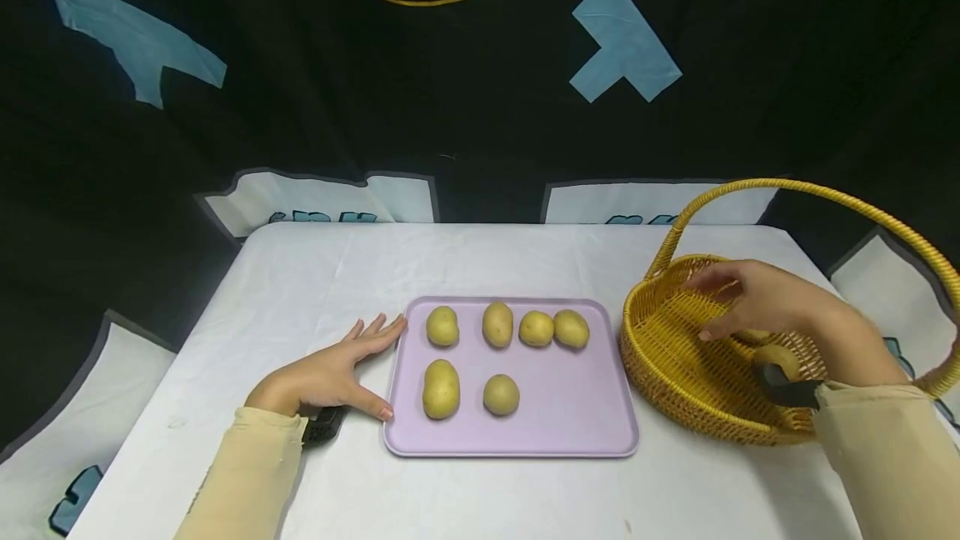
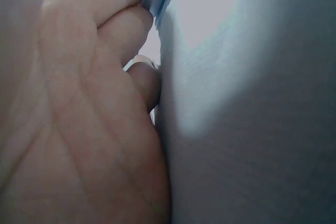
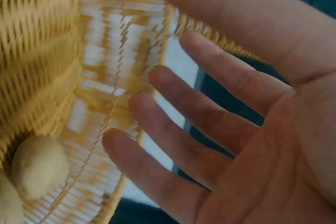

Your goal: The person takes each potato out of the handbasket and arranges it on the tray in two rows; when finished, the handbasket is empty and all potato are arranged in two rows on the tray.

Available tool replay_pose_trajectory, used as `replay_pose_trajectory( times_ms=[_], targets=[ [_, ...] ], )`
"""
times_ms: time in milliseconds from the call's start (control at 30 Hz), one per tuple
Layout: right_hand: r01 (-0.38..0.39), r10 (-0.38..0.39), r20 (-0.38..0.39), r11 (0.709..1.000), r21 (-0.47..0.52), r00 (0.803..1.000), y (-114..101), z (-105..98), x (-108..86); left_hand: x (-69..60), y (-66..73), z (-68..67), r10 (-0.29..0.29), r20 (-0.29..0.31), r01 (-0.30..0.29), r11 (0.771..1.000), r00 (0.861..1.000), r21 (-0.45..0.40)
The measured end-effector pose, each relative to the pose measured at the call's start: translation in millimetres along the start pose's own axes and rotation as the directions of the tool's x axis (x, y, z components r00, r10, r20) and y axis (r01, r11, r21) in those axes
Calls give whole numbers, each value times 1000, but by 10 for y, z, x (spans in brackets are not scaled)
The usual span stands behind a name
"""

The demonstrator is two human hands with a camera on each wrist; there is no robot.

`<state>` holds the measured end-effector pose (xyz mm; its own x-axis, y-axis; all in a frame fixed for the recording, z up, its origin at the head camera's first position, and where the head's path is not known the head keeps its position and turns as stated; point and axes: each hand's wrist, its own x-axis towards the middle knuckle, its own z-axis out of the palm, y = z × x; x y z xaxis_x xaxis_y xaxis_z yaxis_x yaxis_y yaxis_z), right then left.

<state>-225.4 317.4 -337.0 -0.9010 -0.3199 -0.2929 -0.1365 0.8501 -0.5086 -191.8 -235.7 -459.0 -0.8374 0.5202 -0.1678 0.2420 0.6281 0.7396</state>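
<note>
A lilac tray (image 1: 555,432) lies on the white table with several potatoes on it, among them a long one (image 1: 441,390) and a round one (image 1: 501,395). My left hand (image 1: 337,373) rests at the tray's left edge, fingers spread, thumb and fingertips touching the rim. Over the yellow wicker basket (image 1: 660,365) on the right hovers my right hand (image 1: 772,298), fingers loosely bent and apart. The right wrist view shows that palm holding nothing, with a potato (image 3: 39,166) lying in the basket beyond. Part of the basket's inside is hidden by the right arm.
The basket's tall arched handle (image 1: 795,183) rises above and behind the right hand. A white cloth (image 1: 480,498) covers the table. Black fabric (image 1: 480,90) with blue and white patches hangs behind the table.
</note>
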Motion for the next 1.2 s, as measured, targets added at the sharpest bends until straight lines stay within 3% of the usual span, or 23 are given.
replay_pose_trajectory(
  times_ms=[167, 533, 833, 1200],
  targets=[
    [-88, 89, 42, 996, -35, 995, 180, -82, 67, -2, -9, -11, 7, 4, -7, 1000, 1000, -13],
    [-258, 259, 112, 966, -21, 959, 378, -69, 101, 0, 10, 5, -11, 4, 11, 1000, 1000, -25],
    [-229, 235, 73, 970, -81, 969, 521, -6, 156, -15, 5, -9, -21, 2, 21, 999, 1000, -31],
    [-198, 199, 62, 980, -24, 978, 623, 173, 255, -6, -10, -15, -4, 10, 4, 1000, 1000, -23]
  ],
)
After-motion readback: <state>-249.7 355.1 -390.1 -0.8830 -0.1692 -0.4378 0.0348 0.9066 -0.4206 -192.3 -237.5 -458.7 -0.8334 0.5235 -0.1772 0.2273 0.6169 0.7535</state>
